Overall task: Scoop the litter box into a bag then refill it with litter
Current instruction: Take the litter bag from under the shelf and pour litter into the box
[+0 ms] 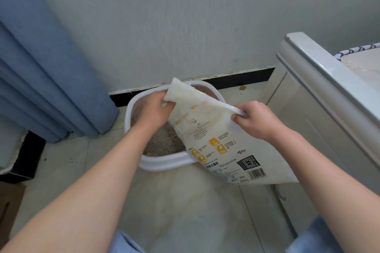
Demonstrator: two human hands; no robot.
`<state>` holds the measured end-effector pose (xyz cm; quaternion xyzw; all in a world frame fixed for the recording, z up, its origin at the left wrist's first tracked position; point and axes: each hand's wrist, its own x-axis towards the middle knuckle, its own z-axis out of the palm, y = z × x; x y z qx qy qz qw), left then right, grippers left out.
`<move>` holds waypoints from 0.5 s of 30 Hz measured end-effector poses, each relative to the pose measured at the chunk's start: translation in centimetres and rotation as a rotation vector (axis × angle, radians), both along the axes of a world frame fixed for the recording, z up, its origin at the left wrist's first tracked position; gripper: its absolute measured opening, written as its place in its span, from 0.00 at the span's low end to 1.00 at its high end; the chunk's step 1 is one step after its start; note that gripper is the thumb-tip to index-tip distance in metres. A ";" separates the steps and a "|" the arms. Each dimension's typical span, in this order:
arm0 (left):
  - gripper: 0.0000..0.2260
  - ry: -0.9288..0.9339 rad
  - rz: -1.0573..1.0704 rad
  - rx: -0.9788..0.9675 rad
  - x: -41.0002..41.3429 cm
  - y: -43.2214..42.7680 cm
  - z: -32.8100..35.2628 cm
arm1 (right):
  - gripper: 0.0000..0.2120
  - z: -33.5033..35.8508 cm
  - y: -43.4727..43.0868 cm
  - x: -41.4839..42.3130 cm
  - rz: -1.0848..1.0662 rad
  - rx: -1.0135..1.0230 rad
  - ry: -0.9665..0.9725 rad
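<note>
A white oval litter box (162,163) stands on the floor against the wall, with grey-brown litter (162,139) inside. A white litter bag (218,141) with yellow icons, black print and a barcode lies tilted across the box's right side, its bottom end toward me. My left hand (153,110) grips the bag's top left corner above the box. My right hand (255,120) pinches the top edge at the right. The bag hides the right part of the box.
A blue curtain (47,72) hangs at the left, down to the floor. A white bed frame (320,88) stands close on the right. A dark baseboard (236,79) runs along the wall behind the box. A brown cardboard edge (8,207) shows at far left.
</note>
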<state>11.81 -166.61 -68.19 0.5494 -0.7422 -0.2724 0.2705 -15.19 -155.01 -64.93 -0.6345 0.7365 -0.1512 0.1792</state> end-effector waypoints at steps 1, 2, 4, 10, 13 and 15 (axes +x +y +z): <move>0.06 0.021 0.007 0.001 -0.3 0.4 0.3 | 0.07 0.1 0.0 0.0 -0.010 -0.007 0.006; 0.09 0.035 0.010 -0.006 -0.5 0.8 0.7 | 0.06 0.2 0.1 0.1 -0.019 -0.021 0.008; 0.10 0.058 -0.003 -0.007 -1.2 1.3 1.5 | 0.04 0.4 0.1 0.3 -0.042 -0.064 -0.007; 0.09 0.052 -0.096 -0.071 -3.4 2.4 4.4 | 0.09 1.1 -0.1 1.7 -0.101 -0.149 -0.122; 0.08 0.032 -0.117 -0.057 -3.9 3.2 5.6 | 0.12 1.1 0.0 1.6 -0.140 -0.155 -0.152; 0.06 0.099 -0.080 0.004 -3.5 2.7 5.4 | 0.13 1.3 0.1 1.4 -0.144 -0.148 -0.162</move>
